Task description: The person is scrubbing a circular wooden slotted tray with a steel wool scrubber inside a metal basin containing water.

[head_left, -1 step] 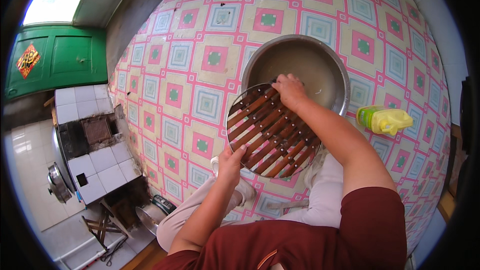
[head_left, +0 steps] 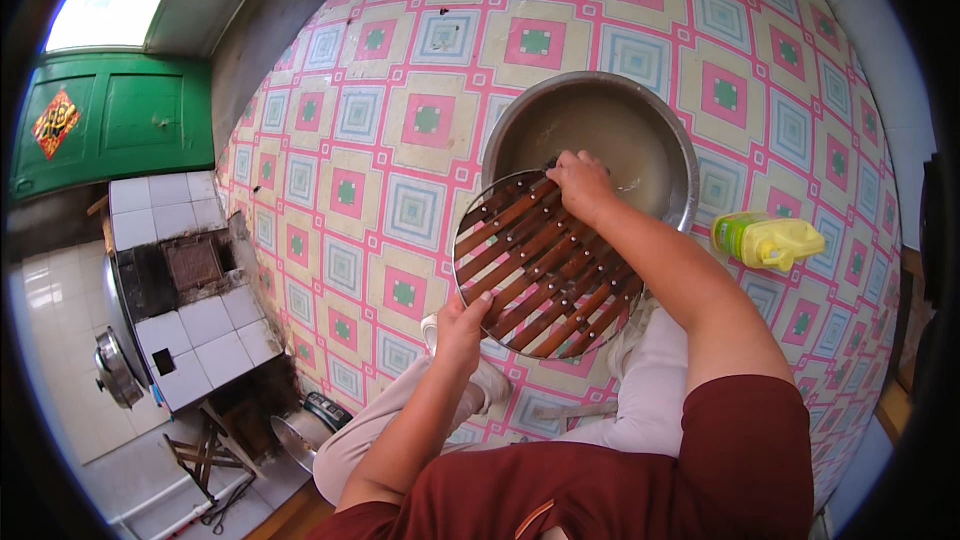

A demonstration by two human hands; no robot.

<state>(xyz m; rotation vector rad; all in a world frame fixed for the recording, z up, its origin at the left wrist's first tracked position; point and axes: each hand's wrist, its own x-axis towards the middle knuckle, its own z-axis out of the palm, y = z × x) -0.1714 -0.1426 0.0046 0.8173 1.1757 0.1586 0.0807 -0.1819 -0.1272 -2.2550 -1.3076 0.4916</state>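
Note:
A round steamer rack (head_left: 530,270), made of brown wooden slats with metal rivets and a thin metal rim, is held tilted over my knees. My left hand (head_left: 462,325) grips its near-left rim, thumb on top of the slats. My right hand (head_left: 582,185) is closed at the far rim, fingers curled down. A small dark bit shows beside those fingertips; what they pinch is hidden. Beyond the rack, partly under its far edge, stands a wide metal basin (head_left: 690,155) with cloudy water (head_left: 625,135).
A yellow jug with a green label (head_left: 765,240) lies right of the basin on the patterned floor covering (head_left: 425,120). At left are a white-tiled stove (head_left: 205,325), a lidded pot (head_left: 118,368), a folding stool (head_left: 205,450) and a green cabinet (head_left: 120,115). A metal bowl (head_left: 298,438) is beside my left leg.
My right hand and the rack's far edge have shifted very slightly toward me. Glints on the basin water have changed. My left hand keeps its grip.

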